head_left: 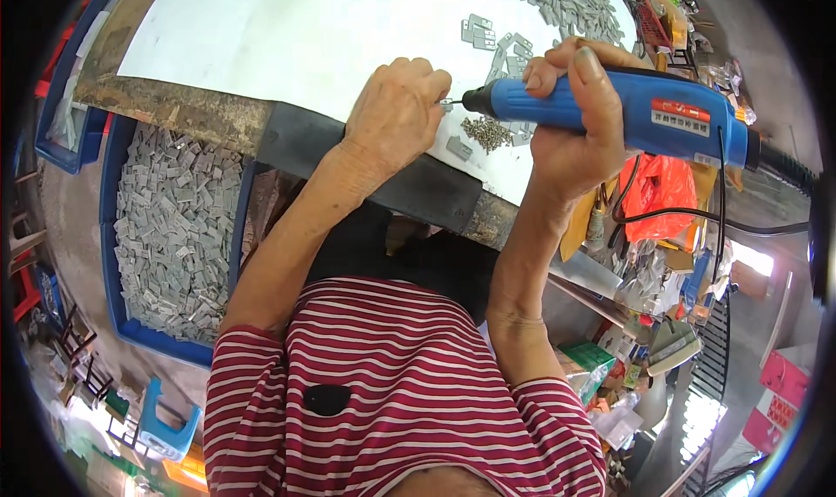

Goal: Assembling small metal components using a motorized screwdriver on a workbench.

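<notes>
My right hand point(566, 144) is wrapped around a blue electric screwdriver point(640, 105), held level with its tip toward the left. The thin bit reaches a small grey metal plate point(447, 105) pinched in the fingers of my left hand point(396, 109). Most of that plate is hidden by those fingers, and whether a screw sits at the bit is too small to tell. Just below the tool's nose lies a heap of small brass-coloured screws point(486, 134). A loose grey plate point(459, 148) rests near the table's front edge.
Grey plates point(479, 33) lie scattered beyond the screwdriver, with a larger pile point(566, 5) behind. The white sheet point(252, 35) covers the worktable. At the left, a blue bin point(109, 253) holds many metal pieces. A black cable point(766, 229) hangs at the right.
</notes>
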### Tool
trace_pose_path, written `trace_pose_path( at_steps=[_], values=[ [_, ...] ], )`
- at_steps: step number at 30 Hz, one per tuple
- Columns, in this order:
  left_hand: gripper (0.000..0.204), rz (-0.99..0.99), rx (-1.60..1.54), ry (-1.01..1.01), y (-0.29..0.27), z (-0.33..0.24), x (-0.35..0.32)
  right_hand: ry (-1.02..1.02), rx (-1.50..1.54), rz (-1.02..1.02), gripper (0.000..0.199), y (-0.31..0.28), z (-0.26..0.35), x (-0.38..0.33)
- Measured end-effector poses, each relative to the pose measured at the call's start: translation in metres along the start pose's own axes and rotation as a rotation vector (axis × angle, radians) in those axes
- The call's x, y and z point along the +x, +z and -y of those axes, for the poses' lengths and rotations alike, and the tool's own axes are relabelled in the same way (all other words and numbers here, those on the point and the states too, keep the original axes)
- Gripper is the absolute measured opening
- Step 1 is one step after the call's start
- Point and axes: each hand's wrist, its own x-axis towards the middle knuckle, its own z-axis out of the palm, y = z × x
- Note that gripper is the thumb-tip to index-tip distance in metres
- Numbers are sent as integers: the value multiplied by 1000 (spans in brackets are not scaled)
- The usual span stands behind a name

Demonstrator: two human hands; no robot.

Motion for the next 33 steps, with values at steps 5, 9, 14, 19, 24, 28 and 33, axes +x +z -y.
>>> trace_pose_path(
  at_steps=[5, 9, 14, 19, 24, 28, 33],
  values=[
    [11, 34, 40, -31, -2, -2, 0, -3, -50, 19, 15, 1, -4, 0],
    [12, 35, 44, -26, -1, -1, 1, -16, -53, 24, 15, 2, -5, -1],
    [13, 29, 37, -29, 0, -1, 0, 3, -75, 23, 15, 2, -5, -1],
    [14, 37, 29, -32, -1, -1, 0, 12, -69, 19, 15, 2, -7, -1],
    [15, 46, 39, -41, 0, -2, 0, 10, -84, 25, 15, 2, -7, -1],
    [15, 43, 44, -49, -1, -2, 1, 18, -155, 48, 13, 4, -5, -1],
    [15, 43, 26, -68, -1, -2, 1, 46, -262, 92, 13, 2, -7, 1]
  ],
)
